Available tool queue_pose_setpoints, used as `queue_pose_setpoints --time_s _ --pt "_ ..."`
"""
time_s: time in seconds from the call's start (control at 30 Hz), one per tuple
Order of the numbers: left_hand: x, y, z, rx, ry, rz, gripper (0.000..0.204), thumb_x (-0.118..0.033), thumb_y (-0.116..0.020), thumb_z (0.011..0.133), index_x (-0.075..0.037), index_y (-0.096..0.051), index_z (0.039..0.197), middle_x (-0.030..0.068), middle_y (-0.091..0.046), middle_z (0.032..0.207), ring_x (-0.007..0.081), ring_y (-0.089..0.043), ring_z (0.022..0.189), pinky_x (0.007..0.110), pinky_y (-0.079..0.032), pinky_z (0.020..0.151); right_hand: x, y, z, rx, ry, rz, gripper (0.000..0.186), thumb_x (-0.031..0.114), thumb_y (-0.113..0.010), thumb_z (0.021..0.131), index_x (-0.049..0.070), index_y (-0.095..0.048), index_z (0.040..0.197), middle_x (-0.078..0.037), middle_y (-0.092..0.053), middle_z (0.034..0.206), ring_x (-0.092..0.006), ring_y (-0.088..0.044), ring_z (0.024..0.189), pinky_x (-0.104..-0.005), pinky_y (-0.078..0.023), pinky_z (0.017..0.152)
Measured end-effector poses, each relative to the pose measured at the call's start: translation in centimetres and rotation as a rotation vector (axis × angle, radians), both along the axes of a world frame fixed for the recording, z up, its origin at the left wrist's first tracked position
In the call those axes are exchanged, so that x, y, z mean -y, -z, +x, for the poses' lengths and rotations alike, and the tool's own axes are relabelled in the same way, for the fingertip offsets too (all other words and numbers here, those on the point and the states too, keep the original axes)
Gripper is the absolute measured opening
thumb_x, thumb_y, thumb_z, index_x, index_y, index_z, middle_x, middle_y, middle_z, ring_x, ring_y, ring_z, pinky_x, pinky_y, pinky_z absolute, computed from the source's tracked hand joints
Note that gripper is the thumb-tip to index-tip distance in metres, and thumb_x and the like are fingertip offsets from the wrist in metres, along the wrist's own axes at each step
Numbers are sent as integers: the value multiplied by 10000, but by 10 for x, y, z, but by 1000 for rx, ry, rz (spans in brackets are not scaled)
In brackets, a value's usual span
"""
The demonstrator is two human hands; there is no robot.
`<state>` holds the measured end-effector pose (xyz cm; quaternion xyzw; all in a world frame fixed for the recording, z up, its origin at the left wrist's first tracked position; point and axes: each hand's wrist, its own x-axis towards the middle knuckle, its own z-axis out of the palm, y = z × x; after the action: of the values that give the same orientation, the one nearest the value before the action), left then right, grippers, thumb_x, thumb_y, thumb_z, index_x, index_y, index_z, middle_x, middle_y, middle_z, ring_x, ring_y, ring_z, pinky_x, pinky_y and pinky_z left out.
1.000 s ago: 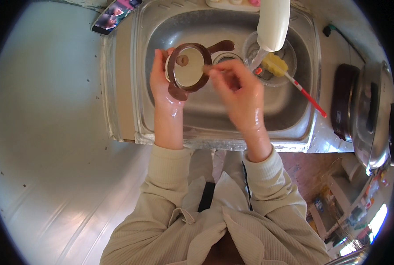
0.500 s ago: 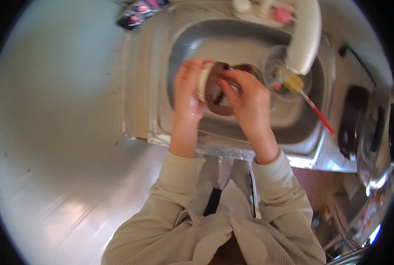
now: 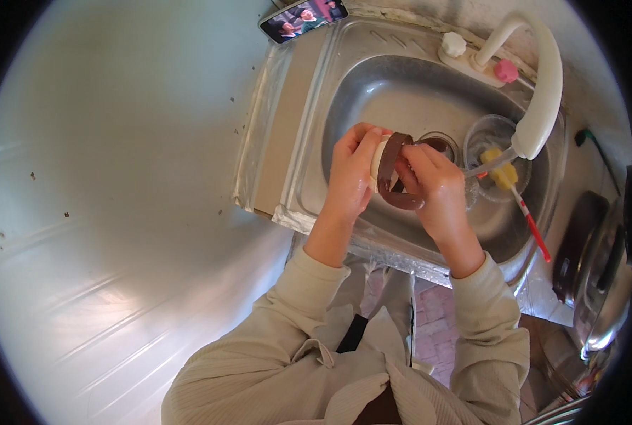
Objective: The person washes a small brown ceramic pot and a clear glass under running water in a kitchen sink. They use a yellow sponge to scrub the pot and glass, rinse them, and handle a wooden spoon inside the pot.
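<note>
Steel sink (image 3: 390,103) beneath both hands (image 3: 440,188), white faucet (image 3: 544,106), reddish brick floor (image 3: 436,329).

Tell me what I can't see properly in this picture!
All in the head view:
Inside of the brown-and-cream container: turned sideways, mostly behind the right hand.
Round-rimmed thing: the right hand covers its lower part.
Clear bowl: yellow sponge and white faucet hide part.
Phone: the picture's top edge cuts it off.

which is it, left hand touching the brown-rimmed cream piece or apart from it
Touching: the head view shows the left hand against the cream outer side of the brown-rimmed cream piece, no gap between them.
</note>
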<state>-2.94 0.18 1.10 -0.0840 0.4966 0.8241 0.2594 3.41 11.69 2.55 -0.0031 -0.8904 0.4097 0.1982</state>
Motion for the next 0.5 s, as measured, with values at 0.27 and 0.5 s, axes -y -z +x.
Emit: queue_pose_setpoints --time_s 0.27,0.5 --pt "5 7 2 -192 -6 -207 116 -122 -515 867 -30 -564 817 37 -595 807 85 -552 722 206 -452 641 7 10 0 247 104 -541 132 101 -622 743 -4 -598 819 -132 -590 672 -259 -577 583 -330 -443 538" --pt "17 -14 -3 -106 144 -51 182 -185 -537 857 -9 -560 896 71 -603 833 131 -589 741 261 -484 638 13 4 6 360 95 -847 181 130 -655 749 -17 -619 847 -81 -628 698 -116 -589 612 -237 -465 556"
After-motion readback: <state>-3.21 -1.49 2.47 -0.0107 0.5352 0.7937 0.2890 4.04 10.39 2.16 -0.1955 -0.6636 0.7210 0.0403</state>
